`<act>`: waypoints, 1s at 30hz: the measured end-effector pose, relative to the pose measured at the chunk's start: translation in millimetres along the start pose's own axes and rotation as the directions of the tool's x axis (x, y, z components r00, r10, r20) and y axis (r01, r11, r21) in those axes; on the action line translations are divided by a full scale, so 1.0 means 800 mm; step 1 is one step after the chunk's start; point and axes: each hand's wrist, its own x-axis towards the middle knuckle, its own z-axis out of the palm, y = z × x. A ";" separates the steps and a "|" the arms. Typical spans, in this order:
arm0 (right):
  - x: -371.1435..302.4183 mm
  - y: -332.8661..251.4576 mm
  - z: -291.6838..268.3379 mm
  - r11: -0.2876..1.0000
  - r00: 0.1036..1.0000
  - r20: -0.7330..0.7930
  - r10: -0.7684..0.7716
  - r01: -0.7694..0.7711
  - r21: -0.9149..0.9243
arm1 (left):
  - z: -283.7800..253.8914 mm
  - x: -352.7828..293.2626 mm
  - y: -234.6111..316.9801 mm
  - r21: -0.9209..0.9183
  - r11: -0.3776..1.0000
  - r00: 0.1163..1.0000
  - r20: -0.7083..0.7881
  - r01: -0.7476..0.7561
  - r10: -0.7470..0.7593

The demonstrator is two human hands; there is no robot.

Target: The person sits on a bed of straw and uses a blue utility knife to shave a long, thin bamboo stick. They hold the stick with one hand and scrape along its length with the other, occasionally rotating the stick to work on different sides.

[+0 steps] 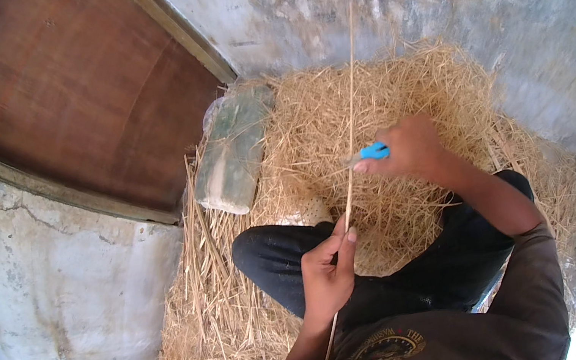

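Observation:
A long, thin pale stalk (352,99) runs slantwise from my lap up toward the far wall. My left hand (328,277) is closed around its lower part, with the thumb lying along it. My right hand (412,146) is wrapped around a small blue-handled tool (375,151), farther up the stalk. The tool's short tip meets the stalk or lies right beside it; its exact kind is hard to make out. The stalk's lower end passes beneath my left wrist toward my shirt.
Loose straw and shavings (389,231) cover the floor around my crossed legs (429,282). Cut stalks (204,272) lie in a heap at the left. A worn green block (237,150) rests near the brown door panel (89,99). Stained plaster walls (503,3) close in.

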 end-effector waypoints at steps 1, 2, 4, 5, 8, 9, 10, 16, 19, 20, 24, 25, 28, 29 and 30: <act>-0.005 -0.010 0.001 1.000 1.000 0.012 -0.021 0.021 0.009 | 0.000 0.002 0.001 0.007 1.000 1.000 0.009 -0.008 0.008; -0.010 -0.016 0.002 0.999 0.999 0.024 -0.042 0.041 0.019 | 0.000 0.002 0.000 0.013 1.000 1.000 0.017 -0.016 0.016; -0.016 -0.019 0.009 0.998 0.998 0.017 -0.068 0.068 -0.010 | -0.003 -0.006 -0.011 0.049 0.999 1.000 0.014 -0.019 0.018; -0.017 -0.017 0.011 0.996 0.997 0.014 -0.082 0.083 -0.025 | -0.001 -0.005 -0.013 0.061 0.996 0.998 0.005 -0.068 0.068; 0.030 0.053 -0.014 0.914 0.913 0.072 0.402 -0.405 0.026 | -0.003 -0.019 -0.019 0.081 0.987 0.990 0.003 -0.139 0.139; 0.023 0.049 -0.011 0.948 0.947 0.054 0.317 -0.314 -0.051 | -0.003 -0.023 -0.022 0.067 0.987 0.990 0.017 -0.143 0.143; 0.014 0.042 0.000 0.971 0.976 0.033 0.214 -0.209 -0.119 | -0.003 -0.022 -0.017 0.079 0.988 0.992 0.005 -0.130 0.130; -0.014 -0.007 0.013 0.999 0.998 -0.043 -0.048 0.048 -0.002 | -0.012 -0.019 -0.004 0.289 0.943 0.987 0.035 -0.163 0.160; 0.026 0.071 -0.007 0.946 0.948 0.012 0.319 -0.318 -0.061 | -0.008 -0.034 -0.007 0.291 0.934 0.979 0.061 -0.206 0.197; 0.030 0.088 -0.008 0.895 0.898 0.018 0.441 -0.438 -0.087 | -0.006 -0.038 -0.010 0.281 0.935 0.976 0.067 -0.217 0.207; -0.014 0.030 0.013 0.996 0.994 0.053 0.091 -0.091 -0.007 | -0.008 -0.044 -0.008 0.325 0.922 0.977 0.056 -0.212 0.205; -0.023 0.005 0.003 1.000 0.996 0.086 0.002 -0.004 0.021 | -0.008 -0.044 -0.010 0.325 0.915 0.971 0.046 -0.238 0.236; -0.007 0.015 0.006 0.993 0.986 0.118 0.118 -0.113 -0.045 | -0.017 -0.050 -0.002 0.380 0.897 0.974 0.065 -0.226 0.218; 0.009 0.038 0.003 0.972 0.970 0.107 0.220 -0.208 -0.110 | -0.018 -0.051 0.002 0.395 0.892 0.975 0.080 -0.220 0.205; 0.026 0.066 -0.002 0.926 0.924 0.100 0.368 -0.356 -0.123 | -0.020 -0.055 0.000 0.382 0.892 0.971 0.101 -0.239 0.217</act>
